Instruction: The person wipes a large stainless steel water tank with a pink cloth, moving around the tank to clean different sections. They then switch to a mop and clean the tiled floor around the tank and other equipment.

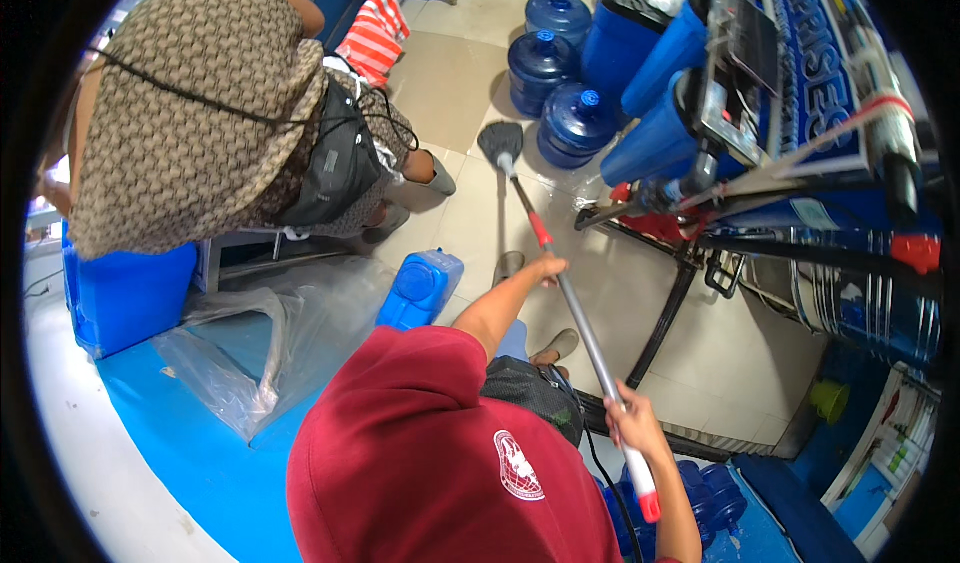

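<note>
My left hand [545,268] is wrapped around the upper-middle of a long-handled mop [583,328], just below a red section of its pole. Lower down, my right hand [637,425] grips the same pole near its white and red end. The pole slants away from me, grey with a darker far part. Its dark grey mop head [499,142] rests on the tiled floor in front of several blue water jugs [577,125]. Whether the head is strands or bristles is hard to make out.
At left, a person in a patterned top [200,103] stands with a dark bag [345,158]. A blue jerrycan [420,288] stands near my left arm, beside clear plastic sheeting [300,308]. Blue cylinders [655,128] and a metal frame [660,328] crowd the right.
</note>
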### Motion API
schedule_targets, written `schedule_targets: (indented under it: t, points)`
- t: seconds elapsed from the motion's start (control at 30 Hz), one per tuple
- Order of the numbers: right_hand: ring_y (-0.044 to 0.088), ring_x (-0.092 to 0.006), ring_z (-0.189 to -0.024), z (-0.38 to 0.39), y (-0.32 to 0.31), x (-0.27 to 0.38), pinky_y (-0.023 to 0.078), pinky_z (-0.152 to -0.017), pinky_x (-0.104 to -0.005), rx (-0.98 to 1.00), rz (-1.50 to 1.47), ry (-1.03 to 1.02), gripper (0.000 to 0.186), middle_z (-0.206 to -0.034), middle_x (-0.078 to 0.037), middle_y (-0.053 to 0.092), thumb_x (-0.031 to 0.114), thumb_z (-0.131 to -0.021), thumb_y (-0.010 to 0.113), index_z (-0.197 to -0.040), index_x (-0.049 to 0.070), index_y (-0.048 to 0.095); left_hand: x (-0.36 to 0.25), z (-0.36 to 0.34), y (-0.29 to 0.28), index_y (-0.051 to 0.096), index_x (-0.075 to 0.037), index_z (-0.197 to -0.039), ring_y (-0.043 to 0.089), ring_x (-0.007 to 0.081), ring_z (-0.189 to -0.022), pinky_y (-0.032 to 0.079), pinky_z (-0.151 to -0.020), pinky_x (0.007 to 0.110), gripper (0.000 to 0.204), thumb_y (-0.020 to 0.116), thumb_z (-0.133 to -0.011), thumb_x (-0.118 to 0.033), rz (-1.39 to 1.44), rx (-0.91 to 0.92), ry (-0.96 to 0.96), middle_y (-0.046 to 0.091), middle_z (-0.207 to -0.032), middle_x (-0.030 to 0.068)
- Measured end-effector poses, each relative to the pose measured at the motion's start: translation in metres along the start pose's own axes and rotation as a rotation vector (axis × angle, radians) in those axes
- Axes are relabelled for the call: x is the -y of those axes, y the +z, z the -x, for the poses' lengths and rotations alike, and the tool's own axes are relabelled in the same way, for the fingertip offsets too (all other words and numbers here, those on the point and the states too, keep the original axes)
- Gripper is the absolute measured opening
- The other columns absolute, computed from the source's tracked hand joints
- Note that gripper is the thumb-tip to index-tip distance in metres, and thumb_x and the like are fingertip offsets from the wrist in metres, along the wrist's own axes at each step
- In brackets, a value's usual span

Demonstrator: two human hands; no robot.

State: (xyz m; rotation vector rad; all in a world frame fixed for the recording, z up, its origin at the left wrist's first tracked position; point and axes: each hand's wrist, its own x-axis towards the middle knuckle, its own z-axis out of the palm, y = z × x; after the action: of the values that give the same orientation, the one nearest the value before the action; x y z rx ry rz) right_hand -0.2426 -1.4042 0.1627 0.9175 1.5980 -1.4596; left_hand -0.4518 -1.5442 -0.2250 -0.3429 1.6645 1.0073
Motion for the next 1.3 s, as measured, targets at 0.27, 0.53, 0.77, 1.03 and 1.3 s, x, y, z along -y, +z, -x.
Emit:
schedule_targets:
  t: [0.27, 0.53, 0.77, 1.03, 1.3]
  points:
    - [0.051, -0.0102, -0.044, 0.186, -0.005, -0.126, 0.044, -0.039, -0.0286, -0.052, 0.188, 0.181, 0.058, -0.057, -0.002, 0.052, 0.015, -0.090, 0.059, -0.143, 0.005, 0.037, 0.067, 0.097, 0.131, 0.058, -0.006, -0.121, 0.067, 0.0200, -0.092, 0.050, -0.070, 0.032, 0.070, 0.037, -0.090, -0.065, -0.573, 0.652, -0.267, 0.066, -0.112, 0.0144]
    - [0.049, -0.0096, -0.041, 0.214, -0.064, -0.183, 0.041, -0.035, -0.0274, -0.041, 0.040, 0.243, 0.058, -0.056, 0.000, 0.051, 0.012, -0.091, 0.055, -0.143, -0.002, 0.033, 0.109, 0.102, 0.255, 0.058, 0.000, -0.110, 0.069, 0.0247, -0.085, 0.058, -0.071, 0.035, 0.042, 0.041, -0.098, -0.037, -0.147, 0.664, -0.402, 0.067, -0.101, 0.0160]
    - [0.047, -0.0101, -0.038, 0.170, -0.071, -0.199, 0.041, -0.035, -0.0280, 0.005, 0.026, 0.090, 0.052, -0.055, 0.001, 0.047, 0.014, -0.094, 0.053, -0.142, 0.004, 0.036, 0.111, 0.098, 0.239, 0.047, 0.003, -0.097, 0.068, 0.0257, -0.068, 0.061, -0.058, 0.040, 0.025, 0.048, -0.097, -0.022, 0.449, 0.164, -0.123, 0.064, -0.082, 0.0170]
    - [0.047, -0.0109, -0.038, 0.187, -0.098, -0.184, 0.040, -0.035, -0.0281, 0.021, 0.086, 0.148, 0.050, -0.054, 0.000, 0.046, 0.015, -0.095, 0.051, -0.143, 0.010, 0.036, 0.053, 0.115, 0.217, 0.057, 0.006, -0.099, 0.066, 0.0245, -0.052, 0.054, -0.045, 0.036, 0.045, 0.049, -0.095, -0.039, -0.300, 0.255, -0.146, 0.066, -0.072, 0.0180]
    - [0.049, -0.0109, -0.042, 0.290, -0.110, -0.187, 0.041, -0.037, -0.0295, -0.089, 0.134, 0.315, 0.052, -0.058, -0.001, 0.051, 0.012, -0.093, 0.053, -0.142, 0.004, 0.038, 0.083, 0.159, 0.361, 0.043, 0.008, -0.127, 0.071, 0.0215, -0.081, 0.056, -0.067, 0.034, 0.069, 0.039, -0.096, -0.053, -0.534, 0.777, -0.153, 0.067, -0.101, 0.0222]
